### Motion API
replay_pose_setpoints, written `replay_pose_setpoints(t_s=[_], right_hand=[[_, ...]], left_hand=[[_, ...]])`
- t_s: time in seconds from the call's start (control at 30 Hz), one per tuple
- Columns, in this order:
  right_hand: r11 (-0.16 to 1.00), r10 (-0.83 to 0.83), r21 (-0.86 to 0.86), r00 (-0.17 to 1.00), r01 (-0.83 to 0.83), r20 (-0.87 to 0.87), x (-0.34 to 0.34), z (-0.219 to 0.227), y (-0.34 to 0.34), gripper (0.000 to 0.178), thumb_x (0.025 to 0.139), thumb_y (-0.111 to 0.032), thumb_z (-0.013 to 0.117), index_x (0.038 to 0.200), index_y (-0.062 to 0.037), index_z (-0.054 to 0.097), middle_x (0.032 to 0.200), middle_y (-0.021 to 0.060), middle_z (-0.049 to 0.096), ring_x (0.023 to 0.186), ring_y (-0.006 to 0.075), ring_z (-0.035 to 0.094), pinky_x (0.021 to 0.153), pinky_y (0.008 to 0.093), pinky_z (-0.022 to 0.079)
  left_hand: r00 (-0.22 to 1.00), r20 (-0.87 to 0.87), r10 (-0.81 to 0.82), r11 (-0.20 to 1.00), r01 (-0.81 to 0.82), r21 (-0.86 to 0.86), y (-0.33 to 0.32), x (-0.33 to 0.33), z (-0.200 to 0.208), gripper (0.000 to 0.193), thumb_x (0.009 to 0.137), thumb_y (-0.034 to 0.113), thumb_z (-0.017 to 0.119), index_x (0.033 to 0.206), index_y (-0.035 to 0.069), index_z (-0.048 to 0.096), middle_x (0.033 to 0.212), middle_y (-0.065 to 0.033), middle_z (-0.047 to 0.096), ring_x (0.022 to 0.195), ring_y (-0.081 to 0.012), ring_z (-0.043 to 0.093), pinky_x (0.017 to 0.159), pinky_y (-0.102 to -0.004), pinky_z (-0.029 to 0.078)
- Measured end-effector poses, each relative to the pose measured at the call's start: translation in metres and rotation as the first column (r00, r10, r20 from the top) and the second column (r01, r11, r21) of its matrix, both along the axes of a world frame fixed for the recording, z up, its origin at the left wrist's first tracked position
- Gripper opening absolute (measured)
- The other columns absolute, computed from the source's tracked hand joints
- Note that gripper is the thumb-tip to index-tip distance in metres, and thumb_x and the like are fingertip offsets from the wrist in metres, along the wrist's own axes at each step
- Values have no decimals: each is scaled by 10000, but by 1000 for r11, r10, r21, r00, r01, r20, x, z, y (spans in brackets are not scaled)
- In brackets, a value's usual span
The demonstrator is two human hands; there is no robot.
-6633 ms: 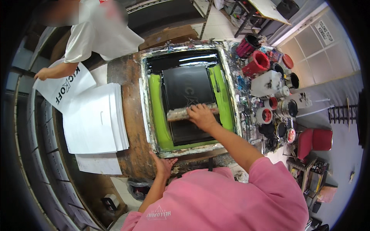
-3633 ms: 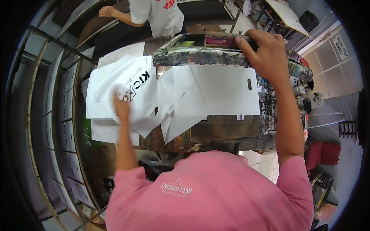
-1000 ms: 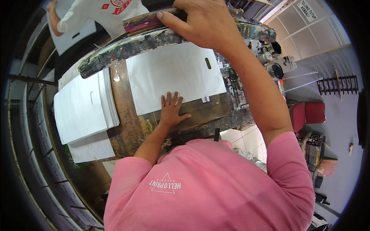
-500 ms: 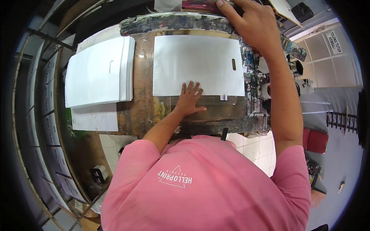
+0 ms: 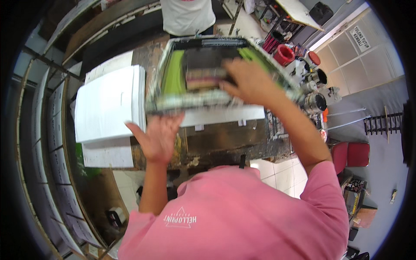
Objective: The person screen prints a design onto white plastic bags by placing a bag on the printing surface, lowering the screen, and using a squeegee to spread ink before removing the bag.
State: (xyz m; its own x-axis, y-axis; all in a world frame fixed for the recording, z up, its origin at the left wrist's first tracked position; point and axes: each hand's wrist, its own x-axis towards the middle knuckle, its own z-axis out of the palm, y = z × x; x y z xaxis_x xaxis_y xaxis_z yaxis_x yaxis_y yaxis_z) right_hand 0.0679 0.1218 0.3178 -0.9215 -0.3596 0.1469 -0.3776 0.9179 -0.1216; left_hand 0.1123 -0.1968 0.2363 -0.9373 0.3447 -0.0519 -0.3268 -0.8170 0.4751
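A screen-printing frame point(image 5: 201, 104) lies over the table, its mesh dark in the middle with green areas at the sides. Inside it is a squeegee point(image 5: 203, 79) with a worn, wood-coloured handle and a magenta stripe. My right hand point(image 5: 251, 82) reaches over the frame, thumb and fingers at the squeegee's right end. Motion blur hides whether they are closed on it. Open, palm up and thumb spread, my left hand point(image 5: 157, 138) has its fingertips at the frame's near left edge. A strip of the white sheet point(image 5: 225, 116) shows beneath the frame; the rest is hidden.
A thick stack of white die-cut bags point(image 5: 106, 104) stands at the left of the stained table point(image 5: 216, 141). Cans point(image 5: 315, 102) and a red tub point(image 5: 284, 54) line the right side. A person in a white shirt point(image 5: 188, 17) stands beyond the table. Racks point(image 5: 52, 130) fill the left.
The frame has come down over the white sheet. My right hand has moved nearer, to the squeegee. My left hand has left the sheet, moved left and turned palm up.
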Motion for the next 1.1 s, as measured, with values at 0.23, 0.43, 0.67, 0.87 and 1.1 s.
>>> replay_pose_setpoints(t_s=[0.23, 0.43, 0.67, 0.87, 1.1], right_hand=[[963, 95, -260, 989, -63, 112, 7, -165, 15, 449, 905, -205, 741, 1338, -174, 626, 1176, 85, 668, 1097, 352, 629, 919, 493, 516], [998, 14, -56, 995, -19, -94, -168, -242, 40, 402, 948, -209, 684, 1346, -221, 628, 1150, 66, 670, 1094, 319, 630, 899, 480, 523], [999, 38, 13, 995, -37, -91, -279, -279, 51, 298, 986, -231, 645, 1283, -215, 638, 1114, 61, 680, 1069, 306, 647, 882, 474, 535], [998, -22, -67, 993, 14, -117, -253, -295, 46, 368, 929, -432, 728, 1195, -180, 697, 1020, 53, 675, 987, 286, 654, 799, 442, 569], [994, -6, -109, 987, -11, -163, -134, -297, 24, 450, 851, -416, 803, 1188, -135, 703, 997, 58, 653, 963, 283, 631, 796, 424, 552]], left_hand=[[871, 489, 52, 901, 171, -399, -9, 60, -143, 1335, 835, 990, 401, 1661, -19, 110, 1627, -301, 282, 1457, -413, 403, 1149, -521, 447], [744, 647, 165, 892, 167, -420, -5, 65, -189, 1544, 777, 1022, 438, 1599, -121, -198, 1686, -374, 42, 1563, -499, 210, 1197, -544, 396], [672, 696, 254, 870, 156, -467, 4, 68, -205, 1524, 794, 1012, 433, 1595, -173, -95, 1569, -347, 318, 1398, -447, 471, 1136, -503, 459], [603, 693, 395, 789, 163, -592, 18, 61, -199, 1474, 827, 994, 416, 1557, -218, 4, 1333, -236, 504, 1139, -314, 591, 1050, -472, 515], [663, 681, 312, 830, 159, -534, 4, 65, -213, 1484, 830, 990, 417, 1554, -220, -42, 1083, -127, 425, 1082, -324, 552, 1035, -498, 515]])
